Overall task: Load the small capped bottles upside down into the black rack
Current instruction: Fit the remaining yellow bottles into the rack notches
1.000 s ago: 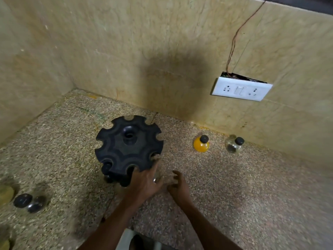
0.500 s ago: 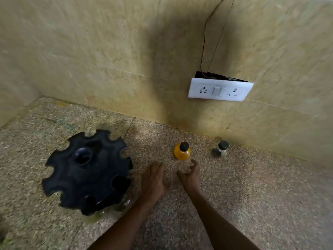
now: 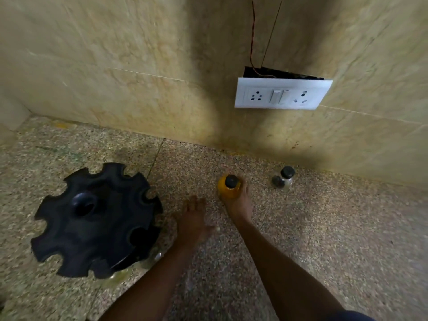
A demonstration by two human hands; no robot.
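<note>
Head view showed the right hand (image 3: 237, 201) curled around an upright orange bottle (image 3: 228, 189) on the speckled floor (image 3: 324, 228) by the wall, while the left hand (image 3: 193, 220) lay relaxed and empty between it and the black rack (image 3: 97, 218). A clear bottle (image 3: 283, 179) stood untouched just beyond. Glassy shapes under the rack's near edge suggested some bottles were already loaded, so at least two seemingly remained.

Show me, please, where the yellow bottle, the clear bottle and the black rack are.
yellow bottle (image 3: 228, 192): head view, on its yellow body below the cap.
clear bottle (image 3: 283, 181): head view, on its glass body.
black rack (image 3: 97, 218): head view, on its top face.
</note>
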